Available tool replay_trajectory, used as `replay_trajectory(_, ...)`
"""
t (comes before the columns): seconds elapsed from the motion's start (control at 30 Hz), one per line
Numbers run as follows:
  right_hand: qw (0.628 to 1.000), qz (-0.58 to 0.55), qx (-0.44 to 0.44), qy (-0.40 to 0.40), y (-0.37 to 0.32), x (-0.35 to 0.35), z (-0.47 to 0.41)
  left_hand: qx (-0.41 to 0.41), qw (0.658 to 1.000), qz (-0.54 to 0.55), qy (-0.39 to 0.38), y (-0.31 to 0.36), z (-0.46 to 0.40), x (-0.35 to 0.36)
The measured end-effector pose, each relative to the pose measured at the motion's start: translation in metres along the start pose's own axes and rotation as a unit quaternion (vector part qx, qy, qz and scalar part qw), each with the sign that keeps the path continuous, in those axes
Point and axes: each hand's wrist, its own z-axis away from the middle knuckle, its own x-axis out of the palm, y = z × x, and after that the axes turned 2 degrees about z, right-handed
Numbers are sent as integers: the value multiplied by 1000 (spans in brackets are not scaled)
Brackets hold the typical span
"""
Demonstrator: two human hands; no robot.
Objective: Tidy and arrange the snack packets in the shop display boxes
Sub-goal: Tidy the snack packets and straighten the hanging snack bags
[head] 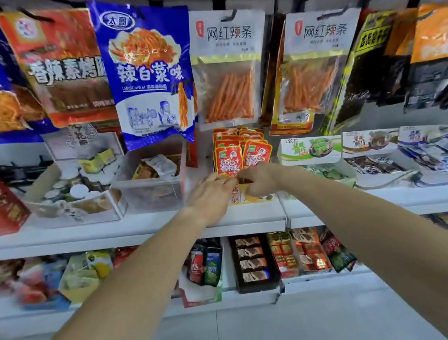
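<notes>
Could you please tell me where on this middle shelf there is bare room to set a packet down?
Bare white shelf runs along the front edge, before the clear tub and below both hands: left hand, right hand. A narrow gap separates the tub from the red packets. Elsewhere boxes stand side by side, with hanging bags low overhead.

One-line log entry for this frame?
step: arranging red packets | left hand: at box front | right hand: curled, pinching packet | shelf
</notes>
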Motion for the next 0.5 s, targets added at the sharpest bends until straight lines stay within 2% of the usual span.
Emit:
replay_trajectory(0.13, 986, 160, 45, -17, 25, 3, 4, 5, 1000, -21, -7, -2, -4, -1)
replay_trajectory(0.3, 984, 169, 3, 59, 35, 10, 5, 6, 1000, -13, -2, 7, -6, -1)
replay_trajectory(0.37, 979, 162, 0, 127, 38, 16, 12, -8, 999, 17, 32, 10, -1, -1)
replay_trajectory(0.43, 967, 113, -22, 226, 39, 30, 28, -22, 993, 63, 102, 18, 17, 0)
replay_trajectory(0.5, 937, 46, -45, 344, 34, 52, 50, -21, 981, 91, 170, 29, 49, 2)
